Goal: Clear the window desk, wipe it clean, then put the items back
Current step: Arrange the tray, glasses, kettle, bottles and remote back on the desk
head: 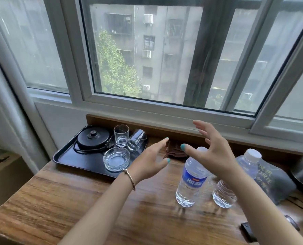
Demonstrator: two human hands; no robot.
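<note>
- head view: left hand is seen raised above the wooden desk, fingers spread and relaxed, nothing held.
- right hand is likewise raised with fingers apart, nothing gripped; it hovers over the bottles.
- labelled water bottle stands upright just below and left of the right hand's thumb, not touched.
- second water bottle is placed under the right wrist, partly hidden by the forearm.
- bottles are judged full, fairly heavy, smooth thin plastic; best taken round the mid-body, since a hard squeeze would be expected to dent them.
- black tray lies left of and beyond the left hand, carrying a kettle base, an upright glass, a tipped glass and a glass ashtray.
- glassware is judged fragile and slippery; the tray should be lifted level by both short edges.
- brown cloth lies between the two hands, at the back; soft, can be pinched anywhere.
- grey bag sits right of the right hand.
- clearing is judged not yet begun.
</note>
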